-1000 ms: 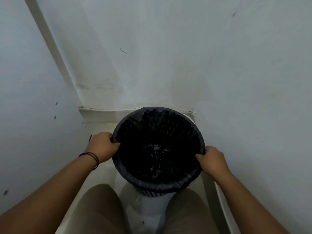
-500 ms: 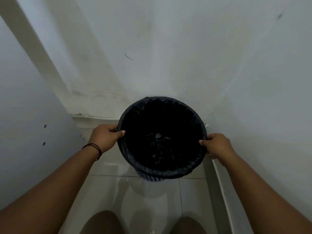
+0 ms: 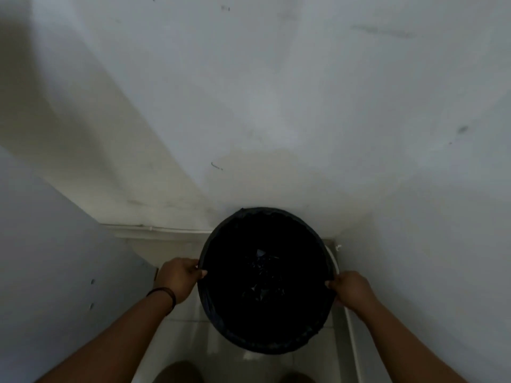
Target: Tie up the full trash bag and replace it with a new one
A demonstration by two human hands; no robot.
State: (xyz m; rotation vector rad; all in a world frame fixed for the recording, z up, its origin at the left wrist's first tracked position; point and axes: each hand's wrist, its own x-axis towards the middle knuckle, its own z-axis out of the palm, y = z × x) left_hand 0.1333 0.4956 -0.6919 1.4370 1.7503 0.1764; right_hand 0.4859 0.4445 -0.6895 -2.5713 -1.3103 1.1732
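A round trash bin (image 3: 221,322) lined with a black trash bag (image 3: 265,283) sits low in the middle of the head view, in a corner of white walls. The bag's edge is folded over the rim, and some crumpled scraps lie at the bottom. My left hand (image 3: 179,277) grips the rim on the left side, thumb over the edge. On the opposite side my right hand (image 3: 351,293) grips the rim too. I cannot tell whether the bin touches the floor.
White walls close in at the left (image 3: 55,244), back (image 3: 249,120) and right (image 3: 428,244). A pale tiled floor (image 3: 182,335) lies below, with a skirting ledge (image 3: 154,230) along the back wall and a white strip (image 3: 352,344) along the right wall. My knees (image 3: 177,373) show at the bottom edge.
The bin, held by both hands, has moved away from my body toward the corner. The camera has risen, so more wall shows and my legs have dropped to the bottom edge.
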